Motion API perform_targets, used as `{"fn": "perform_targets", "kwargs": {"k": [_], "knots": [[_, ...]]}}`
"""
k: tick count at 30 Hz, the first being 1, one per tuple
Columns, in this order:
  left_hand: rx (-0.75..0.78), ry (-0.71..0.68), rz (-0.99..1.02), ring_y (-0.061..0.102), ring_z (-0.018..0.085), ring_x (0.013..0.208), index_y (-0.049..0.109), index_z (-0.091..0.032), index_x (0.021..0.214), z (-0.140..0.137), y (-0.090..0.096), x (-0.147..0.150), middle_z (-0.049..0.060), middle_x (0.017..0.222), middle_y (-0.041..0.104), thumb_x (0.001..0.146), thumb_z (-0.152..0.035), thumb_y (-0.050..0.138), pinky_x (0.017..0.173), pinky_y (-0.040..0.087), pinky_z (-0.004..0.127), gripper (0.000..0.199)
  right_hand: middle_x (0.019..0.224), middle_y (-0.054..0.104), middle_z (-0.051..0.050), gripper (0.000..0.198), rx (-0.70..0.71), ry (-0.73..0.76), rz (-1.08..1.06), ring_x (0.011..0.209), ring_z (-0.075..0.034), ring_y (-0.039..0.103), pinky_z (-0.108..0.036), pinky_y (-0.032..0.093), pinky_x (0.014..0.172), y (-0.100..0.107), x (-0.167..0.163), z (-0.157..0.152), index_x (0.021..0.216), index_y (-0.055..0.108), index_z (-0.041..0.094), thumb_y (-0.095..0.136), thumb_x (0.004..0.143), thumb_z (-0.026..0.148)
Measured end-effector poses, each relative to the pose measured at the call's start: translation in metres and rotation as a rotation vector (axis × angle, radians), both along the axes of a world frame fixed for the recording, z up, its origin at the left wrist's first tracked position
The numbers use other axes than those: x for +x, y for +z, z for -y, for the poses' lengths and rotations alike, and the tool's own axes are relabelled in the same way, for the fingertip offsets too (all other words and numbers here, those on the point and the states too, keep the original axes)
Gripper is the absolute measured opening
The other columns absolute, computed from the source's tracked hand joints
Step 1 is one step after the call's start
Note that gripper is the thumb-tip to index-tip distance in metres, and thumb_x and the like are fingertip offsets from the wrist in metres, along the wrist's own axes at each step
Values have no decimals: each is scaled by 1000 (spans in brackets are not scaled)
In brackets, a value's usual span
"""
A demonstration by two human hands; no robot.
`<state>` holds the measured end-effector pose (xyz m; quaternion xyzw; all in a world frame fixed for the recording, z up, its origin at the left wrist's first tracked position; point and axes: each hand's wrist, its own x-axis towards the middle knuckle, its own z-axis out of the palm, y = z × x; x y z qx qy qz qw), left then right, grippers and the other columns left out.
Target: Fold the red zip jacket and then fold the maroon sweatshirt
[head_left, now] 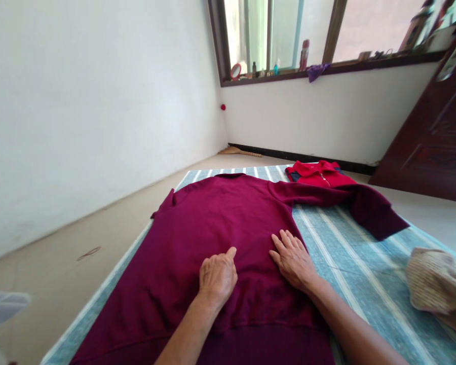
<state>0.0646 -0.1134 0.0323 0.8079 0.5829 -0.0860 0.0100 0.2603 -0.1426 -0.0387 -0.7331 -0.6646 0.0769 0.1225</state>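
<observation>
A maroon sweatshirt (228, 218) lies spread over a blue-and-white striped cloth, its collar at the far end and its hem towards me. One sleeve (323, 195) stretches out to the right and bends at its end; on the left only a short piece of sleeve shows. My left hand (218, 276) rests on the middle of the sweatshirt, fingers curled in and thumb sticking out. The fabric around it looks smooth, with no pinched fold visible. Lying flat near the sweatshirt's right side is my right hand (294, 258), with fingers extended and nothing held.
A folded red garment (319, 175) with a zip collar sits at the far edge of the striped cloth (349, 253). Beige knitted fabric (435, 279) is bunched at the right. A broom (239, 151) lies by the wall; a dark red door (433, 137) stands right.
</observation>
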Motion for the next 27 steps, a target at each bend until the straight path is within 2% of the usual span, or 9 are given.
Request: {"fn": "perform_targets", "kwargs": {"k": [5,8,10,12,15,17,19,22,27], "knots": [[24,16,-2,67,27,88,64,-16,112,-1,1,-1,10,89,72,93,-23,32,82,48,42,38,150,31,-14,57,0,7,-20,140,-29,21,-43,19,113,1,0,0,143,39,17,33,95,47],[110,12,0,65,28,90,65,-15,104,2,5,3,12,91,70,91,-22,37,82,48,44,33,150,31,-14,57,4,8,-30,140,-29,21,-44,19,112,0,0,-1,143,39,17,33,95,46],[182,-27,29,61,29,99,65,-15,103,6,6,10,13,101,67,88,-22,42,87,46,45,29,150,31,-14,57,9,7,-29,140,-29,21,-44,19,112,0,1,0,143,39,17,33,95,46],[205,-127,91,54,29,115,63,-16,113,8,2,20,14,122,60,87,-23,44,98,40,45,32,150,31,-15,57,14,10,-22,140,-29,21,-44,19,112,0,0,0,143,39,16,33,95,46],[115,-264,173,29,27,138,48,-16,134,6,-12,34,13,149,36,89,-31,44,111,26,46,47,150,31,-15,56,19,13,-13,140,-29,22,-43,19,112,0,0,0,142,40,16,33,95,45],[20,-276,173,16,28,143,39,-12,141,0,-21,41,15,153,25,89,-40,44,114,20,47,59,150,32,-15,55,20,11,-12,140,-29,23,-43,20,112,0,0,-1,142,40,17,34,95,44],[-71,-246,146,13,30,143,33,-8,143,-6,-25,44,18,154,21,89,-47,40,114,18,49,67,150,32,-14,55,20,9,-13,140,-29,23,-44,20,112,1,-1,-1,142,40,17,34,94,44],[-163,-207,117,11,31,143,28,-9,145,-12,-23,44,18,154,17,88,-51,37,113,16,54,71,150,32,-14,55,22,8,-20,140,-28,23,-44,20,112,1,-2,-2,142,40,17,34,94,44],[-197,-177,119,11,32,143,28,-11,146,-13,-16,42,16,155,17,86,-51,39,111,17,56,73,150,31,-14,55,19,6,-34,140,-28,22,-44,19,113,1,-3,-2,143,40,18,34,94,44]]}}
